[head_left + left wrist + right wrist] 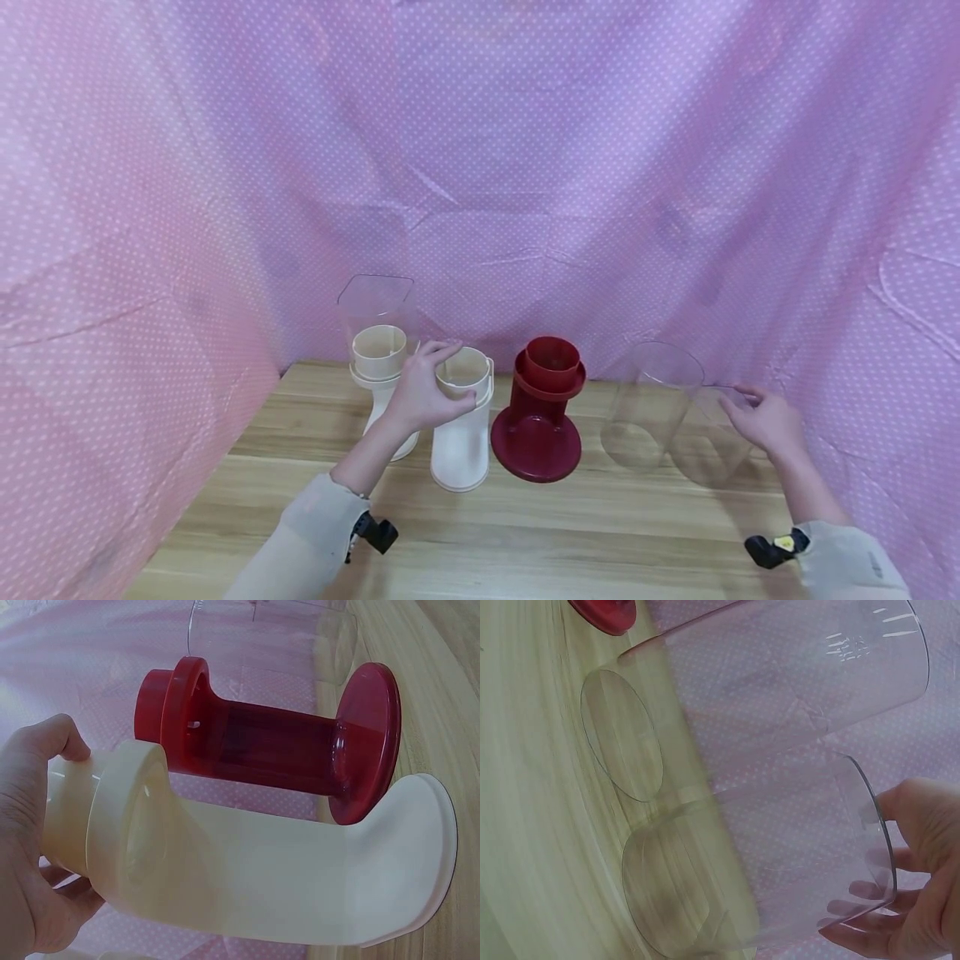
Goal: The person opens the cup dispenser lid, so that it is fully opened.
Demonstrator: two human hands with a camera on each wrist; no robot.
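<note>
My left hand (425, 392) holds the round collar at the top of a cream-and-white plastic stand (461, 446), thumb and fingers on opposite sides. The stand is upright on the table; in the left wrist view, its curved body (262, 862) flares into a wide foot. At the far right, my right hand (768, 421) grips the upper rim of a clear plastic container (765, 862), its fingers spread along the edge. A taller clear cylinder (780, 690) stands right beside that container. Between the hands is a dark red stand (542, 417) with a round base.
Another cream stand (380, 358) is at the left, partly behind my left forearm, with a clear container (371, 292) behind its top. All stand on a wood-grain table (510, 533). Pink dotted cloth (480, 150) hangs around the back and sides.
</note>
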